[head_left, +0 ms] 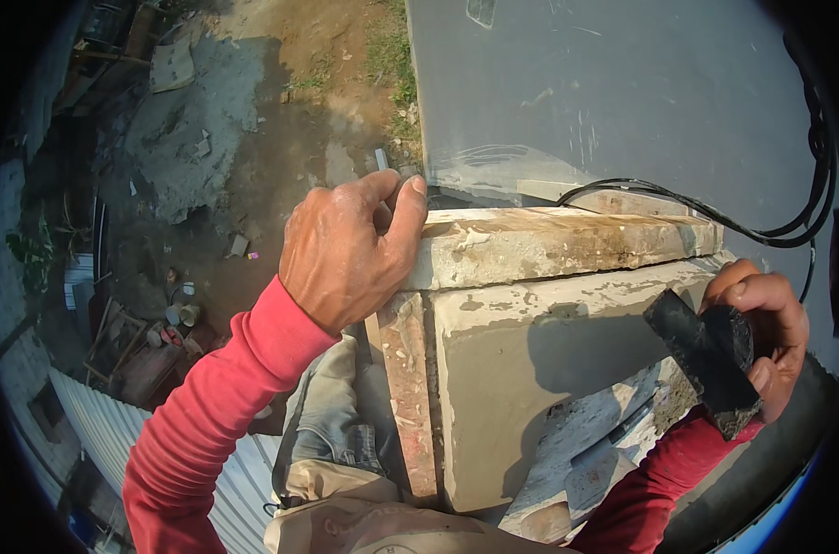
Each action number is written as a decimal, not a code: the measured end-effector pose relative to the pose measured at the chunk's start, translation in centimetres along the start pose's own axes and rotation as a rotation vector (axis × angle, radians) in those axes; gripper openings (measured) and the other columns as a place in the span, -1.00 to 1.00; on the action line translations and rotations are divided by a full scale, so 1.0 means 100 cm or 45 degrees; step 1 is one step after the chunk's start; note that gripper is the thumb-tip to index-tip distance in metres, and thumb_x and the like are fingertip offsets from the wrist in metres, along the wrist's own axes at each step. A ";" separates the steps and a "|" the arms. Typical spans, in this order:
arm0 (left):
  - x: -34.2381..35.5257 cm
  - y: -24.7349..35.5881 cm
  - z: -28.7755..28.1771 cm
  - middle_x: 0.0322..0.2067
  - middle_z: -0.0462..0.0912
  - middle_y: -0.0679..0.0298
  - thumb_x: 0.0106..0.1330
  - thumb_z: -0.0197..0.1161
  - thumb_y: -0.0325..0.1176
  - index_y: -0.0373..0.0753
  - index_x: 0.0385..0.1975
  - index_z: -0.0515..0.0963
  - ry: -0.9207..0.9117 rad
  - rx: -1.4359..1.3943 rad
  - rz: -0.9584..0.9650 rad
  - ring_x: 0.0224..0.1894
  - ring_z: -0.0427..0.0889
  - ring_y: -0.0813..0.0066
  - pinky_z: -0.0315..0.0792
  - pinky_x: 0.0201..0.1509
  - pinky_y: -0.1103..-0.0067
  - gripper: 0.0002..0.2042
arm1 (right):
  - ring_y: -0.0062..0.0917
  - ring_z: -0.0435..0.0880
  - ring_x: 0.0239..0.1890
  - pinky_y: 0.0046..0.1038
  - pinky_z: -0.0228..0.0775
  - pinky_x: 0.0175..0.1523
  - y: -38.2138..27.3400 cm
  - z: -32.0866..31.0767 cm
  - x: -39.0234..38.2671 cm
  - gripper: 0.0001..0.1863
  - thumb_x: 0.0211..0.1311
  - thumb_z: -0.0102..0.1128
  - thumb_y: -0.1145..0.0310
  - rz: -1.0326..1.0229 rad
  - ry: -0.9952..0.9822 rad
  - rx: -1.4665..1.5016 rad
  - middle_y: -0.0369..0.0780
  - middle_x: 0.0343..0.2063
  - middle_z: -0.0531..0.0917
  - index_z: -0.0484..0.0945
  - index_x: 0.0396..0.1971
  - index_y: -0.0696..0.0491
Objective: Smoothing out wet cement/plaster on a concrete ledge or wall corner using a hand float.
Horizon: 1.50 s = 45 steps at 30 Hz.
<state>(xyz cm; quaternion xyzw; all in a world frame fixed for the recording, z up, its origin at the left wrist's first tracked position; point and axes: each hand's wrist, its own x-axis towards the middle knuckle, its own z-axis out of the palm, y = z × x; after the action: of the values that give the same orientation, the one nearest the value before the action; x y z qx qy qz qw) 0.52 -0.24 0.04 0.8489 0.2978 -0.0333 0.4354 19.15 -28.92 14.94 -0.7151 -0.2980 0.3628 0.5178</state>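
- Right hand (778, 323) grips the black float (698, 362), tilted, over the plaster's right side (484, 397).
- Looks light, stiff; best held from the back.
- Left hand (346, 247) curls at the board (567, 247)'s left end; gripping or not, can't tell.

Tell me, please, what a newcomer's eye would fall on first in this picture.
Probably the chunky black tool gripped in the right hand, at the picture's right. Next comes the left hand, near the middle, at the left end of the stained board topping the smooth plaster face. At upper right, the looped black cable stands out against the grey surface.
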 end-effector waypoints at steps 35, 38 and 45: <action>-0.002 -0.008 0.004 -0.70 0.53 -0.06 0.55 0.16 -0.09 -0.35 -0.37 0.72 0.118 0.000 0.065 -0.64 0.57 -0.12 0.47 -0.40 0.18 -0.57 | -0.60 0.71 -0.09 -0.53 0.56 0.04 -0.034 0.047 0.088 -0.57 0.41 0.44 0.30 0.254 -0.604 0.254 -0.19 -0.08 0.76 0.68 0.14 0.25; -0.002 -0.007 0.004 -0.69 0.54 -0.08 0.55 0.16 -0.08 -0.35 -0.37 0.72 0.101 0.016 0.048 -0.63 0.57 -0.12 0.47 -0.39 0.17 -0.57 | -0.63 0.72 -0.08 -0.53 0.57 0.06 -0.024 0.052 0.107 -0.60 0.48 0.41 0.28 0.246 -0.626 -0.161 -0.21 -0.10 0.78 0.69 0.18 0.19; -0.003 -0.003 0.002 -0.66 0.55 -0.08 0.56 0.15 -0.08 -0.37 -0.38 0.70 0.106 0.017 0.042 -0.61 0.54 -0.10 0.45 -0.38 0.18 -0.56 | -0.54 0.75 0.01 -0.44 0.56 0.19 0.005 0.048 0.125 -0.59 0.43 0.47 0.27 0.335 -0.946 -0.229 -0.17 -0.03 0.82 0.73 0.14 0.21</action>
<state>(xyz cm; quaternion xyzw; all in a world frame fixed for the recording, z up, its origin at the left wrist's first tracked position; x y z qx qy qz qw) 0.16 -0.33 -0.22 0.8572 0.3014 0.0072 0.4174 22.23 -16.51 10.85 -0.6098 -0.4015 0.6322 0.2595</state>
